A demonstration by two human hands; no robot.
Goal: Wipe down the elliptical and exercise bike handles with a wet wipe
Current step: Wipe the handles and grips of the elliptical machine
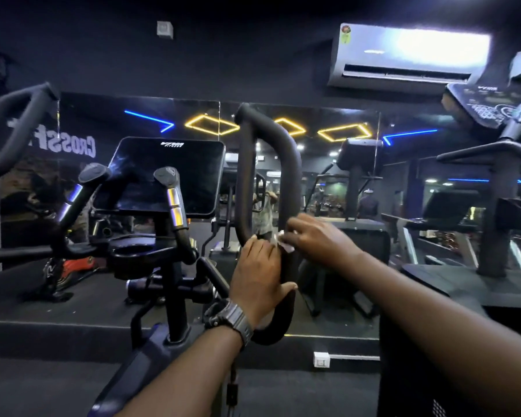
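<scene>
Gym: 2 hands point(260, 276) point(316, 240), 1 wipe point(285, 240), 1 handle point(291, 164).

handle point(289, 164): matte black | wet wipe point(285, 240): white | ceiling lights point(212, 125): yellow, blue

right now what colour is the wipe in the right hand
White, seen in the head view: the wipe held against the black handle.

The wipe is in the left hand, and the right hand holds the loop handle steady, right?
Other way round. In the head view the white wipe is pinched in the right hand, while the left hand holds the loop handle steady.
</scene>
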